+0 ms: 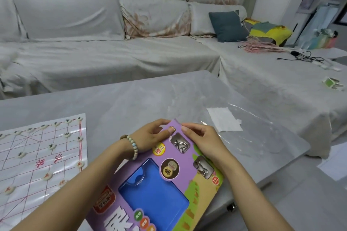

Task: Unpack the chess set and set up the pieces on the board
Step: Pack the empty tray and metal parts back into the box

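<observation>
A purple chess set box (202,191) with a blue plastic case (155,199) showing through its window lies tilted at the table's front edge. My left hand (150,137), with a bead bracelet on the wrist, pinches the box's top edge. My right hand (201,137) grips the same top edge just to the right of it. At the left lies a white paper chess board (33,163) with red lines. Several round white pieces (51,146) stand on it, along its far edge and across its middle.
A clear plastic sheet (253,133) and a white paper slip (223,119) lie on the grey table (122,103) to the right. Beyond stands a covered sofa (93,43) with a dark cushion (227,25), cables and a small green box (331,82).
</observation>
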